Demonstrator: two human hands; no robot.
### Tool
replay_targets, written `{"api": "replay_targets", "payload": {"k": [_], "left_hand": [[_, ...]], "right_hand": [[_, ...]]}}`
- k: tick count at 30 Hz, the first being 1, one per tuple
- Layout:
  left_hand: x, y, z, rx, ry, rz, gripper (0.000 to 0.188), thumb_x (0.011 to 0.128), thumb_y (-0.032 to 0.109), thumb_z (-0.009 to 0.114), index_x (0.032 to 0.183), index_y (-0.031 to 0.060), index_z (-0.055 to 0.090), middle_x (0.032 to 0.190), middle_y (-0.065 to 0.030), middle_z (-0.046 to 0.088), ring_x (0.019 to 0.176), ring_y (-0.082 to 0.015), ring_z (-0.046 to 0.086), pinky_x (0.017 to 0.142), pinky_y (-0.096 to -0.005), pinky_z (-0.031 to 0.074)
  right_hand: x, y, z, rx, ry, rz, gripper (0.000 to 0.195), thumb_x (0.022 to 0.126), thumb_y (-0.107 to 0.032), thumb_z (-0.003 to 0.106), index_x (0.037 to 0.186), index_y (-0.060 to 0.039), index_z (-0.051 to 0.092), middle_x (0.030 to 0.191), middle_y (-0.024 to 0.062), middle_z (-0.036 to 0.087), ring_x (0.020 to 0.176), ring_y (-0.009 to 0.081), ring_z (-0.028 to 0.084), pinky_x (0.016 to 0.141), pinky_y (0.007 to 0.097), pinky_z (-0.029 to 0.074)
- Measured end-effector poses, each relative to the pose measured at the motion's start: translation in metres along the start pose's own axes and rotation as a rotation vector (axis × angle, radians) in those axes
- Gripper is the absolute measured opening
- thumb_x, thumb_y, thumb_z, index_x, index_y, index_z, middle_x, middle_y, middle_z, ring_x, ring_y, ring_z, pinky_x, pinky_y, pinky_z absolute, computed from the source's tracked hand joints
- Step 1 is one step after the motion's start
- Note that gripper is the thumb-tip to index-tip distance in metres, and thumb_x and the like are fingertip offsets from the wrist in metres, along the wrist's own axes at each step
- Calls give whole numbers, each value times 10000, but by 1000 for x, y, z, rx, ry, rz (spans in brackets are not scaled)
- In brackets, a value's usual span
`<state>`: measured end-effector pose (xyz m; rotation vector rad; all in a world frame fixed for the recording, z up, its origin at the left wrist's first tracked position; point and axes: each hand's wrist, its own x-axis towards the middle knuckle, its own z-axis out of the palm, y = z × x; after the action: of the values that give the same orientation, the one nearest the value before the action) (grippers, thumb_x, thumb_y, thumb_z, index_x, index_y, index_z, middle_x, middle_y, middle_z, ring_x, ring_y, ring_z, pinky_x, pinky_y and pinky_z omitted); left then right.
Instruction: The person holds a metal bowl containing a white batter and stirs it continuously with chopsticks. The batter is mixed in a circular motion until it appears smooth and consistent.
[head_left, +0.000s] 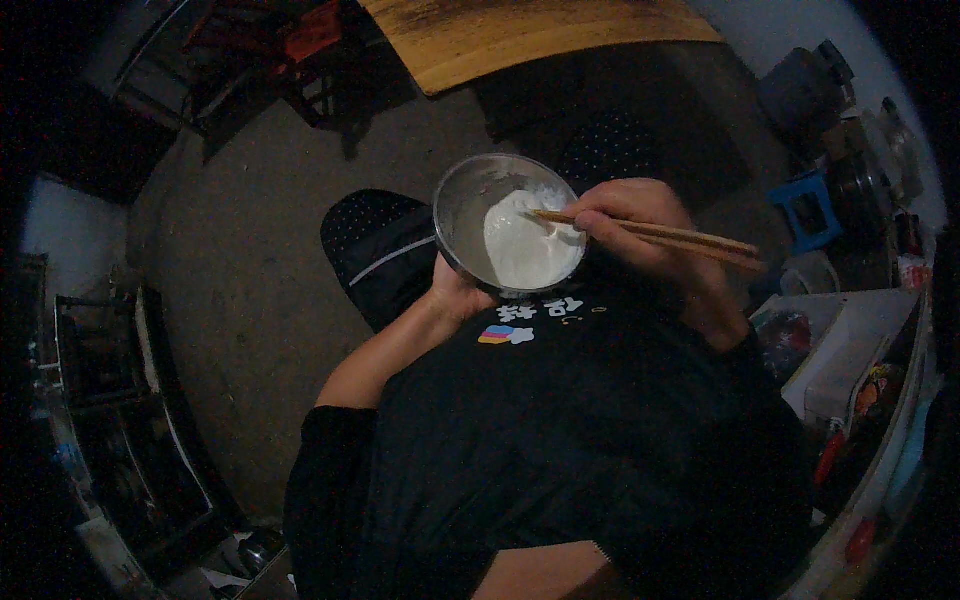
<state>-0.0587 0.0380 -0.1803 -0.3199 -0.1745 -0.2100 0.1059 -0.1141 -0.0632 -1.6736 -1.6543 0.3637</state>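
A round metal bowl (459, 217) is tilted above my lap, with my left hand (459, 289) gripping it from below at its left side; most of those fingers are hidden beneath it. Inside, to the right, lies a smooth white mass (517, 244), like batter or wet dough, and some white residue clings to the wall. My right hand (637, 217) holds a pair of wooden chopsticks (675, 234) at the bowl's right rim. Their tips touch the white mass, and their other ends point out to the right.
A wooden table (547, 37) stands ahead, its near corner pointing my way. To its left is a red chair or stool (311, 37). A blue plastic stool (806, 214) stands at the right, above a white shelf or cabinet (862, 322) holding assorted things. Dark racks (112, 405) line the left.
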Motion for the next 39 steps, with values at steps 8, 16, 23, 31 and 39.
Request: {"api": "replay_targets", "payload": {"k": [8, 16, 23, 31, 39], "left_hand": [[23, -39, 62, 679, 1021, 286, 692, 817, 586, 321, 1299, 91, 346, 1306, -134, 386, 1159, -317, 427, 965, -479, 342], [16, -21, 40, 414, 666, 189, 698, 808, 609, 323, 1288, 103, 356, 1310, -105, 386, 1164, -279, 426, 932, -440, 394], [3, 2, 10, 64, 82, 27, 665, 825, 606, 267, 1304, 153, 354, 1328, -125, 354, 1186, -327, 397, 956, -504, 344], [6, -11, 19, 1049, 145, 235, 658, 840, 592, 228, 1312, 146, 336, 1333, -123, 349, 1185, -321, 403, 957, -502, 348], [14, -16, 29, 888, 439, 257, 693, 822, 615, 240, 1317, 137, 322, 1333, -126, 347, 1182, -317, 407, 960, -494, 352]], "right_hand": [[-5, 3, -4, 641, 63, 481, 293, 877, -230, 458, 762, 1, 595, 662, 97, 611, 564, 157, 590, 509, 271, 465], [0, 25, 2, 1091, 255, 563, 362, 903, -277, 404, 830, 36, 569, 703, 154, 616, 566, 208, 622, 477, 258, 495], [2, 8, -1, 916, 472, 421, 353, 911, -271, 396, 872, 39, 561, 741, 159, 614, 608, 216, 628, 511, 272, 510], [-9, -11, -9, 171, 185, 0, 239, 862, -222, 500, 867, 4, 577, 763, 117, 609, 685, 208, 610, 597, 311, 487], [-8, -35, -17, -120, 18, 66, 172, 811, -181, 551, 790, -13, 580, 736, 132, 585, 657, 285, 580, 572, 342, 458]]}}
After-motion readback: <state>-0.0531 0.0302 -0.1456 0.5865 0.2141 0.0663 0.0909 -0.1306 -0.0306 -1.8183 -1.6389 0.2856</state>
